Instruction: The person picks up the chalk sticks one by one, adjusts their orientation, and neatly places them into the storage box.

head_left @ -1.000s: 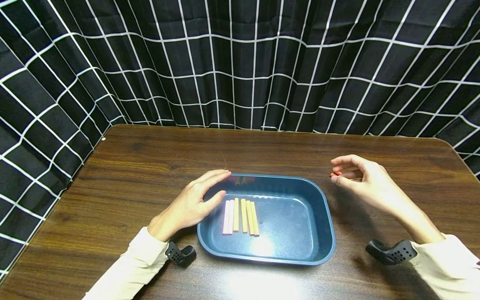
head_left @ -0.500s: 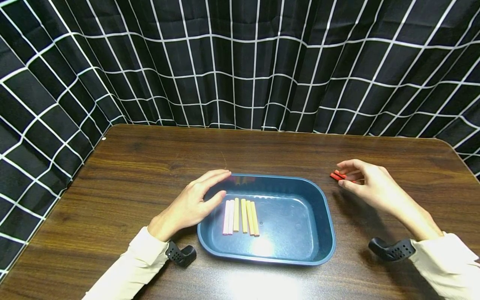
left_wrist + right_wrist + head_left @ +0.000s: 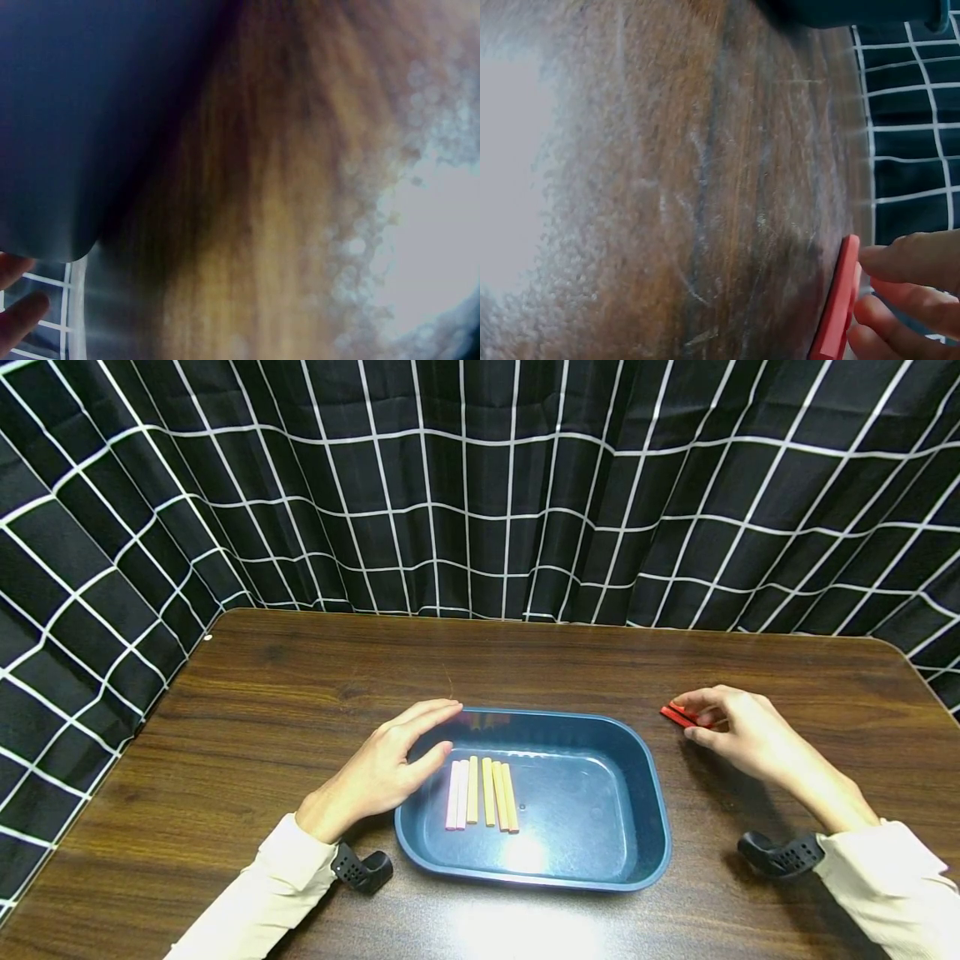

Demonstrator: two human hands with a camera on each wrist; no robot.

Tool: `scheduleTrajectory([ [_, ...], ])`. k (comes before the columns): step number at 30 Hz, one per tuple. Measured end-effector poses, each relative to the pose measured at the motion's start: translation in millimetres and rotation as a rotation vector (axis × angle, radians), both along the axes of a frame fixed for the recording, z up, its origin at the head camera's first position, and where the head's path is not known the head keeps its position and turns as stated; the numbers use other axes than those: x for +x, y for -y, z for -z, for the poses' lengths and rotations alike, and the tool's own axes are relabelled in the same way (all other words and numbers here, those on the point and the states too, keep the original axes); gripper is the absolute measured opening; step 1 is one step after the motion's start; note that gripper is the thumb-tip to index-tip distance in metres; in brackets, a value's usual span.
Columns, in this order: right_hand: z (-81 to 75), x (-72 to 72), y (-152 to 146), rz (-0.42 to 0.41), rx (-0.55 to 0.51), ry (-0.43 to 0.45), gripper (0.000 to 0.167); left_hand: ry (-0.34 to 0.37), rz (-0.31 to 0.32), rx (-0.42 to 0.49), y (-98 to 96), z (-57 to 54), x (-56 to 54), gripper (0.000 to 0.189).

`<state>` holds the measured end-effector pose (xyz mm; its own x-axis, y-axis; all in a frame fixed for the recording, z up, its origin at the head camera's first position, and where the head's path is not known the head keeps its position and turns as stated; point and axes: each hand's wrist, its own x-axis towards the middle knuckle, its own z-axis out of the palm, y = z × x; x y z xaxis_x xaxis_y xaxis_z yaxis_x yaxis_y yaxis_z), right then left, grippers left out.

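Red chalk sticks (image 3: 677,717) lie side by side on the table, right of the tray, their right ends covered by my right hand (image 3: 746,733). Its fingers curl along their far side, with the thumb at the near end. In the right wrist view, one red chalk stick (image 3: 838,300) shows its long side, fingertips right at it. My left hand (image 3: 386,760) rests on the left end of the blue tray (image 3: 660,810), fingers spread and relaxed. Inside stand out two pink chalk sticks (image 3: 456,795) and several yellow chalk sticks (image 3: 500,793), laid in a row.
The brown wooden table (image 3: 315,668) ends at a black curtain with a white grid (image 3: 480,485). Dark wrist mounts (image 3: 363,870) sit at both cuffs. A bright glare (image 3: 525,931) lies on the table before the tray.
My right hand has slid right and slightly toward me along the red chalk sticks, uncovering their left ends. The sticks stay in about the same place. My left hand has not moved.
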<state>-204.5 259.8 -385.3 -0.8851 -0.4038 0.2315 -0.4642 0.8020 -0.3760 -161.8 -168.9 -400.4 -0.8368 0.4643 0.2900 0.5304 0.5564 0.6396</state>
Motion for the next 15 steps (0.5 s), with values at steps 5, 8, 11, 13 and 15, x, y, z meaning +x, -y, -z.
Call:
scheduleTrajectory([
  [5,1.1,-1.4,2.2,0.005,0.055,0.033,0.033,-0.006,0.006,0.002,0.0,0.3,-0.6,0.046],
  [8,1.1,-2.0,4.0,0.012,0.074,0.059,0.034,-0.005,0.004,-0.001,0.0,0.1,-0.5,0.046],
  [11,2.0,-2.2,4.6,0.009,0.086,0.062,0.035,-0.001,0.005,-0.001,-0.1,-0.3,-0.4,0.046],
  [13,3.5,-2.3,4.4,-0.001,0.086,0.058,0.036,0.005,0.005,0.0,-0.1,0.0,-0.6,0.046],
  [15,5.5,-2.6,3.9,-0.016,0.086,0.051,0.035,0.01,0.006,0.002,-0.1,0.1,-0.7,0.046],
])
